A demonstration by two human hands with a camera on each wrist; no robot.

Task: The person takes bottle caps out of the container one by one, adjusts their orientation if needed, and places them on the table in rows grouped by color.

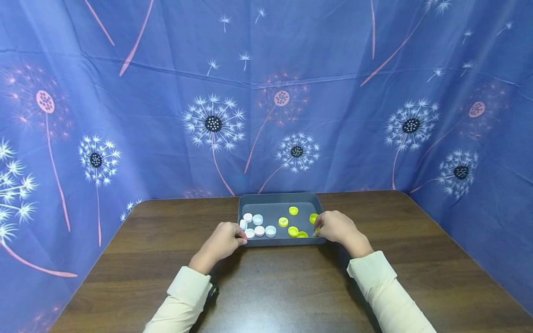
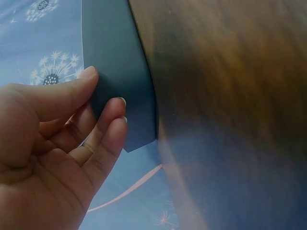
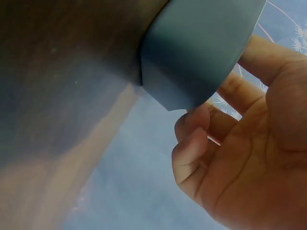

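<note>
My left hand (image 1: 220, 242) and right hand (image 1: 338, 227) grip tray (image 1: 275, 242) at near corners. Positioning, I judge; next needs level handling.

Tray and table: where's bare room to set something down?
The table is bare before the tray, between and outside the sleeves. Inside, the back middle is free, between white caps and the farthest yellow cap. Crowded: both front corners, with caps, left hand and right hand.

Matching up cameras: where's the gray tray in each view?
Head: gray tray at center, below mid-height.
Left wrist: gray tray in the upper part, left of center.
Right wrist: gray tray in the upper part, right of center.
Shared landmark: brown table.
</note>
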